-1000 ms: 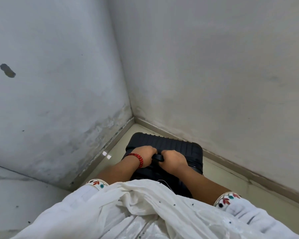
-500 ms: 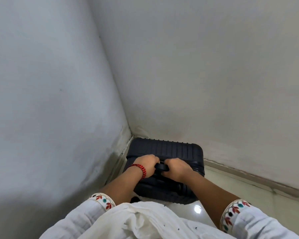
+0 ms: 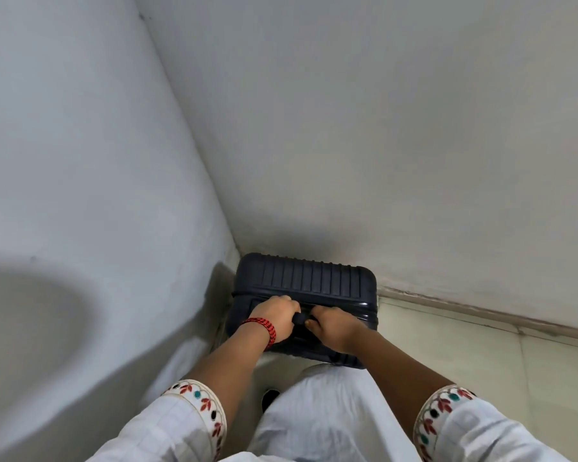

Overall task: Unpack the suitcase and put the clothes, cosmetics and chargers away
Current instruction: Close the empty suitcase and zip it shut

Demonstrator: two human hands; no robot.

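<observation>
The dark ribbed suitcase [image 3: 314, 278] stands in the floor [image 3: 481, 348] corner, close against both walls. Left hand [image 3: 276, 316] and right hand [image 3: 336, 328] sit side by side, fingers curled round its top handle [image 3: 300, 317], which runs left to right, equally near both.

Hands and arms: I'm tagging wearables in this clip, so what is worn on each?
The left hand has a red-and-black braided band at its wrist; the right hand shows no jewellery. Both forearms are bare below white sleeves: the left sleeve and right sleeve end in cuffs embroidered with red leaves and teal and black dots.
</observation>
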